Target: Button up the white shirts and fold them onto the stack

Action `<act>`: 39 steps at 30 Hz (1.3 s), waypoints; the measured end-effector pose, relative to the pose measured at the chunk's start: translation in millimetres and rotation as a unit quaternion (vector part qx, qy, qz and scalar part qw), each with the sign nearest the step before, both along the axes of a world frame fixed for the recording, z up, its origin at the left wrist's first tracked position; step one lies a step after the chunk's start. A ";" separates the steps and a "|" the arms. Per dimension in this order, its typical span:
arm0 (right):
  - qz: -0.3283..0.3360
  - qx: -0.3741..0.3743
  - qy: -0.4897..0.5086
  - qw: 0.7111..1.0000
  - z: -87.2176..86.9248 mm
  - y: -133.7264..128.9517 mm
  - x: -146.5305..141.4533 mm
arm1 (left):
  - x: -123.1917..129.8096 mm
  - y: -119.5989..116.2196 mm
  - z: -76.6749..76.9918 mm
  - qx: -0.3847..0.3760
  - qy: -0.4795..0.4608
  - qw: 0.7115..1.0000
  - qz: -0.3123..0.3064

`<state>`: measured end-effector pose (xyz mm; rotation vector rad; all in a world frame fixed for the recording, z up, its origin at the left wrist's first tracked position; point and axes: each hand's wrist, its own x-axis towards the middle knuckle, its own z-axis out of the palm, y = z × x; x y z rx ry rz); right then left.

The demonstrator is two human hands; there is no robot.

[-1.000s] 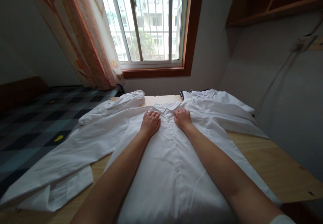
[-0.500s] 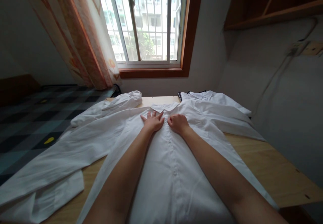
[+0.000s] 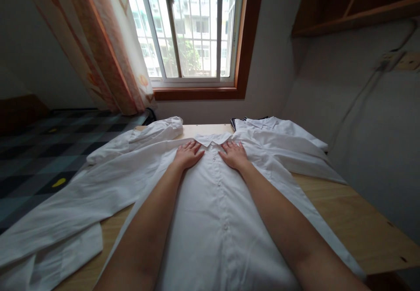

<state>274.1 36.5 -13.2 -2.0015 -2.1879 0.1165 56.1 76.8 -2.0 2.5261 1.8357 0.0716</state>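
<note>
From where I'm watching, with twelve o'clock at the window, a pale wooden table (image 3: 348, 221) is filling the foreground, its bare boards showing toward four o'clock. A bed under a dark plaid cover (image 3: 26, 159) is lying along ten o'clock. The white long-sleeved button-up shirt (image 3: 203, 221) is lying front up on the table, its hem side running toward six o'clock; one sleeve is stretching toward nine, the other toward two. The barred sliding window (image 3: 193, 33) is glowing at twelve, a flower-printed curtain (image 3: 105, 41) is hanging at eleven, and a brown wall shelf (image 3: 357, 19) is jutting in at two. A folded white collared shirt (image 3: 285, 127) is resting at one o'clock on something striped, and a rumpled white garment (image 3: 157, 129) is sitting at eleven.

Below the pointed shirt collar (image 3: 211, 139), I'm seeing the left hand (image 3: 187, 154) resting palm down at its eight o'clock and the right hand (image 3: 234, 154) at its four. On both, the fingers are spreading slightly apart, fingertips reaching the collar's edge (whether any are slipping under it, I'm not able to tell), and the thumbs are pointing toward the buttoned placket (image 3: 219, 186).
</note>
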 end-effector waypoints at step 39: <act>-0.221 0.157 0.092 0.958 -7.1 -4.2 70.7 | -74.0 -69.1 5.8 0.018 0.038 0.988 0.147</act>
